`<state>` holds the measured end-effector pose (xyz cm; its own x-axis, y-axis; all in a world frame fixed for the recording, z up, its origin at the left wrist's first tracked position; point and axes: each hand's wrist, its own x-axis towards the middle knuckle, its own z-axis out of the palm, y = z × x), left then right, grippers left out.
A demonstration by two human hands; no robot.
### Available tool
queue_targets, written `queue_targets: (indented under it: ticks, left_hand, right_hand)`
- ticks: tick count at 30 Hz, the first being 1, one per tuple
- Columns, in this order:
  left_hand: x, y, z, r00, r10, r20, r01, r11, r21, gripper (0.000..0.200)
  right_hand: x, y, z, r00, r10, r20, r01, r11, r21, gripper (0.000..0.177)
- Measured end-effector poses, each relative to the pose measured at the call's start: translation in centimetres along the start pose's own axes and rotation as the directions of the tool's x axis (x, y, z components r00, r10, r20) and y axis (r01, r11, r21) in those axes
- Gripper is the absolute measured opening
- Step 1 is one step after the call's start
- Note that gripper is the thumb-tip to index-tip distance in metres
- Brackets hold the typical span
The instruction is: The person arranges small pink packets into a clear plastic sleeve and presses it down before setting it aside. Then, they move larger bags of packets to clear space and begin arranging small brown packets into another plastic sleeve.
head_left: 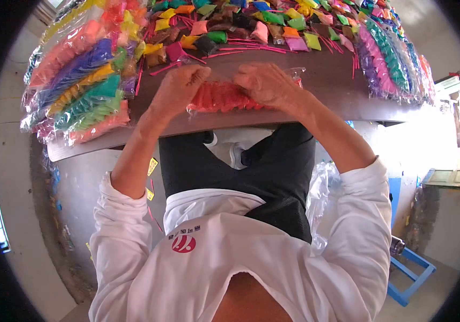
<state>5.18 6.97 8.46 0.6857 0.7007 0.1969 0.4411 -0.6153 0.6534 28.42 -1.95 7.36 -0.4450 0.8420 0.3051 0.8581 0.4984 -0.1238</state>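
A clear plastic bag of red packets (222,97) lies near the front edge of the dark table (326,86), between my hands. My left hand (183,86) is at the bag's left end, its fingers curled in and pressed together at the upper edge. Over the right part of the bag is my right hand (265,83), also with bent, closed fingers. What the fingertips pinch is too small to make out. The bag's clear right end shows beyond my right hand.
Filled bags in several colours (82,80) are stacked at the table's left. More bags (388,59) lie at the right. Small colourful packets (230,32) and pink sticks (246,47) cover the back. A blue stool (412,276) stands on the floor at the lower right.
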Motion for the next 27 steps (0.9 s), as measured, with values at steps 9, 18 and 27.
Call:
queue_targets:
  ticks: [9, 18, 27]
  left_hand:
    - [-1.7, -5.0, -1.6, 0.971, -0.135, -0.195, 0.113, 0.986, -0.120, 0.066]
    - [-1.4, -5.2, -1.5, 0.877, -0.468, -0.105, 0.398, 0.833, -0.384, 0.075]
    - [-2.0, -3.8, -1.2, 0.828, -0.557, -0.068, 0.497, 0.785, -0.369, 0.086]
  right_hand:
    - [-0.7, -0.6, 0.4, 0.992, -0.062, -0.107, 0.055, 0.996, -0.068, 0.010]
    - [-0.9, -1.5, 0.8, 0.994, -0.090, -0.066, 0.073, 0.970, -0.232, 0.015]
    - [-1.3, -1.9, 0.7, 0.993, -0.099, -0.067, 0.080, 0.968, -0.238, 0.026]
